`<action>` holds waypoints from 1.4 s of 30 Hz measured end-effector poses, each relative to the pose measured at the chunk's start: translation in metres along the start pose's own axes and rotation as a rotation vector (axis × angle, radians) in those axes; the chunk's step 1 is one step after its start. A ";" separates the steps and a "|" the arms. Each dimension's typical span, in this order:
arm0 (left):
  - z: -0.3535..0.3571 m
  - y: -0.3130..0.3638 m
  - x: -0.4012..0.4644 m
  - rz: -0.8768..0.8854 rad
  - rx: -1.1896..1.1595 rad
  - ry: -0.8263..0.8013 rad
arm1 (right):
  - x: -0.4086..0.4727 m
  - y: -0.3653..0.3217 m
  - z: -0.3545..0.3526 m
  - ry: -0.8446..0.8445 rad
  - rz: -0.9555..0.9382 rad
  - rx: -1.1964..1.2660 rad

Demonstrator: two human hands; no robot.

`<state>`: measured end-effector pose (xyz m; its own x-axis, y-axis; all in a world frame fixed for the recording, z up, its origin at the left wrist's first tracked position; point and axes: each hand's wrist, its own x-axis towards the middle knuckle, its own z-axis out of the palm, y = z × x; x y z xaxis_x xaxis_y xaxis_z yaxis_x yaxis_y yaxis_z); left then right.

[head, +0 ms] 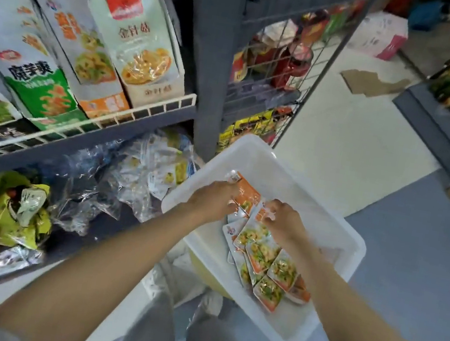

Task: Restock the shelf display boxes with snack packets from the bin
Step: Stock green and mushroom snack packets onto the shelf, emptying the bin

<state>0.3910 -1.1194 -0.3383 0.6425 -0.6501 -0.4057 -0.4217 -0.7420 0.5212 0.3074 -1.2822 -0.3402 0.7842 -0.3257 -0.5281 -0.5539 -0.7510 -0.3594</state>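
Inside the white plastic bin (298,188), both hands work among the snack packets (266,254). About ten packets can be counted, overlapping in a loose row that runs from the bin's middle toward its near right wall; some are partly hidden, so the count is rough. Both arms reach forward and down from the bottom of the view. The left hand (212,201) pinches an orange packet (246,193), its long axis pointing away toward the bin's far corner, one end raised. The right hand (283,222), fingers curled, grips the top edge of another packet (262,215) just beside it. Up on the wire-fronted shelf (138,114) to the left, three display boxes (146,47) lean back side by side, with a fourth cut off at the frame's edge.
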 end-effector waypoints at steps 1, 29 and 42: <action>0.011 0.001 0.004 -0.004 0.025 -0.037 | 0.000 0.010 0.008 -0.014 0.028 0.003; 0.060 0.056 0.021 -0.272 -0.314 0.269 | -0.013 0.095 0.038 0.089 0.115 -0.093; -0.005 0.035 -0.033 -0.248 -0.455 0.439 | -0.014 0.028 -0.039 0.125 -0.269 -0.015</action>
<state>0.3579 -1.1229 -0.3029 0.9263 -0.2709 -0.2617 0.0218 -0.6551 0.7552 0.2911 -1.3211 -0.3131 0.9311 -0.1816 -0.3163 -0.3184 -0.8277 -0.4621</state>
